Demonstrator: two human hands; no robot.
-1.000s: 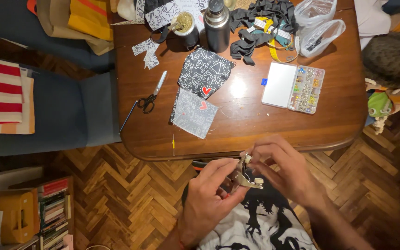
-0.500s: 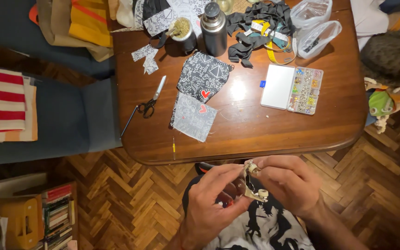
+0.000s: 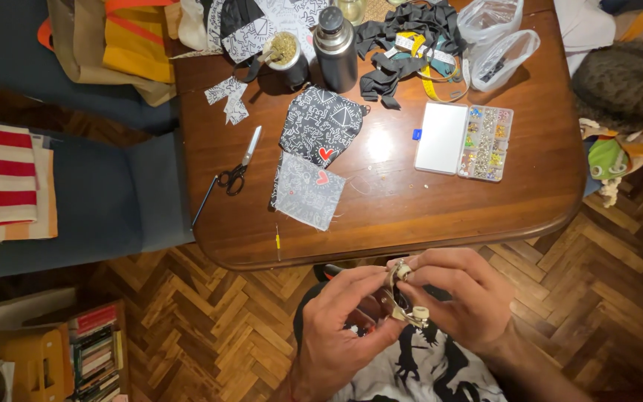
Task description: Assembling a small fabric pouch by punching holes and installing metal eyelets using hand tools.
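Note:
My left hand and my right hand meet over my lap, just below the front edge of the wooden table. Both pinch a small pale fabric piece between the fingertips; its shape is mostly hidden by my fingers. On the table above lie a black patterned fabric piece with a red heart and a grey patterned fabric piece overlapping its lower end. Scissors rest to their left.
An open bead organiser box sits at the table's right. A steel flask, a cup, black straps with a yellow tape measure and plastic bags crowd the far edge. A blue sofa stands left; herringbone floor lies below.
The view has shifted so the table sits further right. My hands stayed together on the small fabric piece, turning it slightly between the fingers.

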